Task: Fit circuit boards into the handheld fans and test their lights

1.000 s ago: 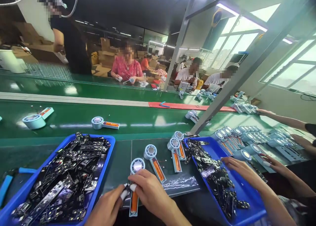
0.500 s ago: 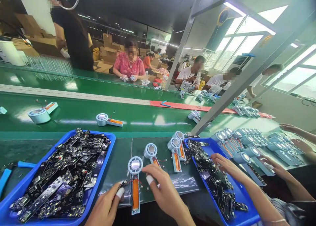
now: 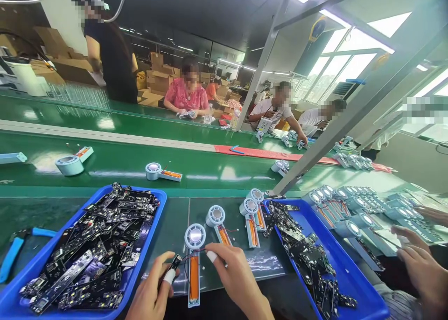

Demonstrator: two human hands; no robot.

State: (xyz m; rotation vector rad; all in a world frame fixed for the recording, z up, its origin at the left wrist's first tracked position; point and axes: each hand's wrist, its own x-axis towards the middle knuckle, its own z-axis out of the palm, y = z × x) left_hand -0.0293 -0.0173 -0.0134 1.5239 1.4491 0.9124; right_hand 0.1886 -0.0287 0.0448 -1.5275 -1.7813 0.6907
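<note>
A light-blue handheld fan half (image 3: 193, 264) with a round white head and an orange battery lies on the bench in front of me. My left hand (image 3: 154, 289) pinches a small black circuit board (image 3: 173, 262) beside it, thumb capped in white. My right hand (image 3: 234, 278) rests on the fan's right side, fingers curled around its thin wires, index finger capped in white. Two more fan halves (image 3: 217, 223) lie just beyond. A blue tray (image 3: 148, 245) heaped with black circuit boards sits at my left.
A second blue tray (image 3: 346, 273) of boards lies at right, where a co-worker's hands (image 3: 418, 259) hover by rows of fan halves (image 3: 353, 203). Fan halves (image 3: 161, 171) ride the green conveyor (image 3: 210, 170). Blue-handled pliers (image 3: 16, 250) lie far left. People sit across the line.
My hands have spread apart from over the fan half, the left drawing back with the small board. The co-worker's hand has left the right tray. Parts on the conveyor moved right.
</note>
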